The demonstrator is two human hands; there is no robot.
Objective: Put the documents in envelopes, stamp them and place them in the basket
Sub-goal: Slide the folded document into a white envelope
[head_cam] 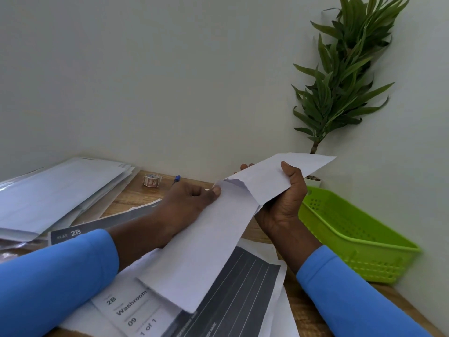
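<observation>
Right grip (284, 203) curled round the envelope (286, 176), left grip (187, 203) pinching the folded document (201, 251) — basket (364, 239) at three o'clock.
Hold the mouth spread and feed the sheet in straight — its corners could snag.

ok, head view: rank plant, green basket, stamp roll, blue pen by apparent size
1. plant and green basket: look alike, basket nearer, so not ranked
2. stamp roll
3. blue pen, only its tip shows

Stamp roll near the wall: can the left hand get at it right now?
Probably not yet: the left hand pinches the folded document. The path to the stamp roll looks free.
</observation>
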